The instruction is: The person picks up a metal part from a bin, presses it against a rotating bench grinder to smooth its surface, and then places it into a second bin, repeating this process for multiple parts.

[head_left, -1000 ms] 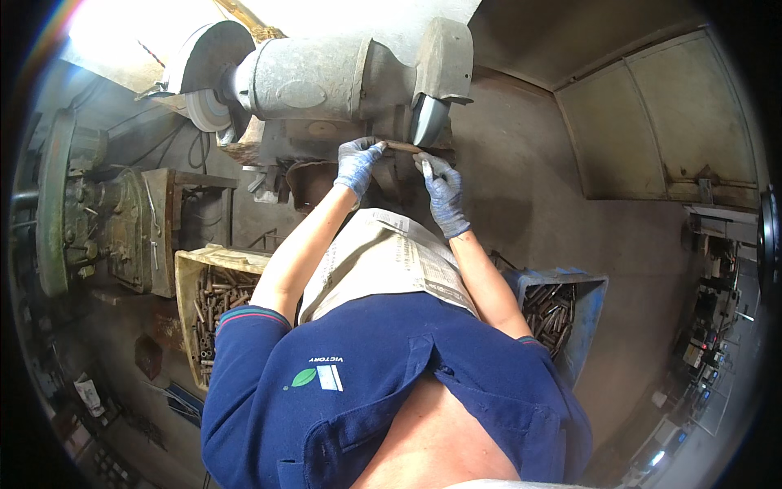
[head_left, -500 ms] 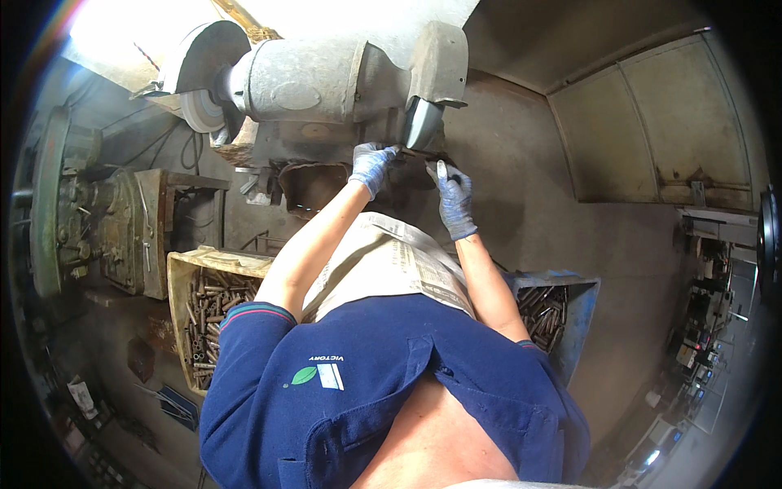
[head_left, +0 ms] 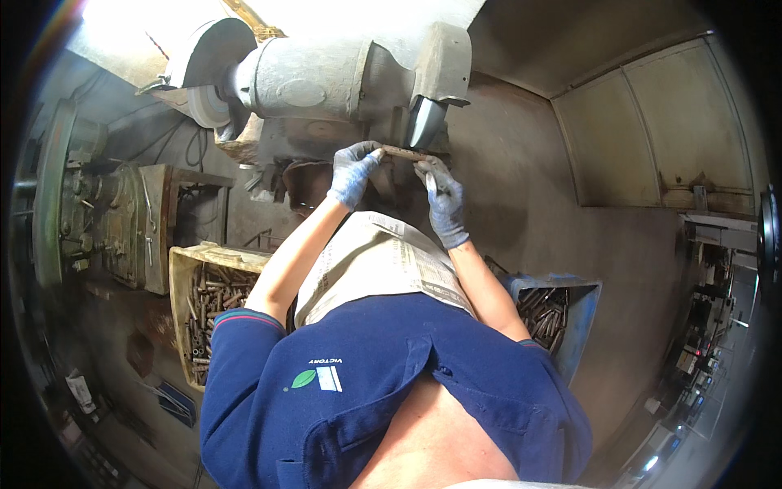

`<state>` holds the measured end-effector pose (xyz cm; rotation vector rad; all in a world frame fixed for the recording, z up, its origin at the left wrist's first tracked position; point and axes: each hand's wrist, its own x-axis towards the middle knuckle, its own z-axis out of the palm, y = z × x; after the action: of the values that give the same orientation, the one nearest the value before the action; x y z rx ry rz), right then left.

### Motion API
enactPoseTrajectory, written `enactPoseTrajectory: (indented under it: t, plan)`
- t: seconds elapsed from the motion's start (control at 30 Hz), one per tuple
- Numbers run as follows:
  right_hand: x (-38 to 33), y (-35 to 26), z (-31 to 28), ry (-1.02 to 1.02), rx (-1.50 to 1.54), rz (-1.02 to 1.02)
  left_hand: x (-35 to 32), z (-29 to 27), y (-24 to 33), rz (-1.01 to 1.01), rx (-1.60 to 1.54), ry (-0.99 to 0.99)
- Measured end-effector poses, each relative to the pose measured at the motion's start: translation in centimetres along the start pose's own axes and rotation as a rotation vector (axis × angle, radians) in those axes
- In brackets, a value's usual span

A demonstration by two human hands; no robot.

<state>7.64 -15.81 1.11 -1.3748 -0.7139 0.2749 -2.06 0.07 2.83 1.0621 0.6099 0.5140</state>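
Observation:
Gloved in blue and grey, my left hand pinches one end of a short metal rod. The fingers of my right hand, gloved alike, close on the rod's other end. Held level, the rod lies just below the right wheel of a bench grinder; whether it touches the wheel, I cannot tell. A metal guard covers the upper part of that wheel.
A yellowish crate of metal pieces stands on my left, a blue crate of similar pieces on my right. The grinder's left wheel is pale. A greenish machine stands far left. A pale apron covers my lap.
Both hands have shifted slightly left. The rod now shows plainly between them, lighter on its visible face, and my right hand has turned with its fingertips nearer the wheel.

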Motion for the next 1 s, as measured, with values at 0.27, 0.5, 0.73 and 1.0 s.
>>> enactPoseTrajectory:
  t: [0.27, 0.5, 0.73, 1.0]
  plan:
    - [-2.4, -8.5, -2.5, -0.04, -0.311, -0.298, -3.9, 2.5, 2.4, 0.21, 0.199, -0.171]
    - [-5.1, -11.1, -5.7, 0.099, -0.445, -0.235, -4.4, 6.2, 3.0, 0.11, 0.278, -0.388]
    - [-13.1, -15.5, -12.6, 0.446, -0.71, 0.038, -3.3, 4.8, -0.3, -0.096, 0.381, -0.594]
    - [-27.0, -17.6, -23.7, 0.691, -1.194, 0.436, -4.5, -3.5, -0.3, -0.22, 0.548, -0.413]
